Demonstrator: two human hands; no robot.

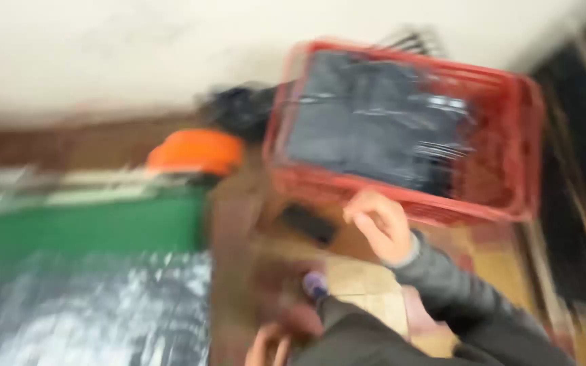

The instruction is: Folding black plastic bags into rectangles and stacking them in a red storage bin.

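The picture is heavily blurred. My right hand (380, 227) reaches forward in a grey sleeve, close to the near rim of a red plastic crate (510, 169) filled with dark folded cloth (374, 129). Its fingers look curled, and whether they hold anything is unclear. My left hand (267, 346) shows only partly at the bottom edge, next to a small purple object (315, 285) on a brown cardboard surface (367, 285). What the left hand is doing is hidden by blur.
A green surface (103, 224) lies at the left, with a silvery grey sheet (89, 312) below it. An orange object (197, 152) and a black bundle (239, 108) sit behind, near a pale wall. Dark strips run along the right edge.
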